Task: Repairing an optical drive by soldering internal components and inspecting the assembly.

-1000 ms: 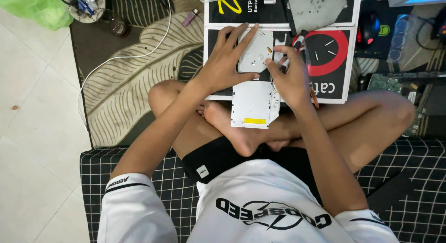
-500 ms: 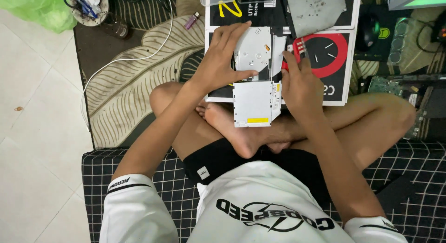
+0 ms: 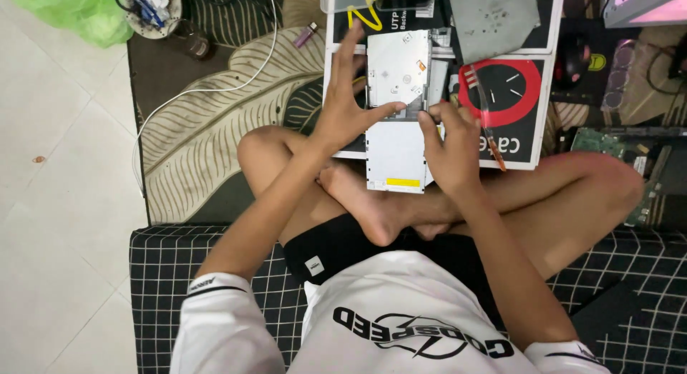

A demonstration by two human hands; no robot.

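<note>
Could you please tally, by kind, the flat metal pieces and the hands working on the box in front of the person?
Silvery drive pieces under the hands: 2, the upper one and the lower one with a yellow sticker
Loose grey metal plate: 1
Hands: 2, left hand and right hand
Total: 5

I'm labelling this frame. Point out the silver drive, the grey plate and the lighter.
Silver drive [image 3: 395, 156], head view, its bare lower casing.
Grey plate [image 3: 494, 16], head view, its middle.
Lighter [image 3: 303, 35], head view, its body.
</note>
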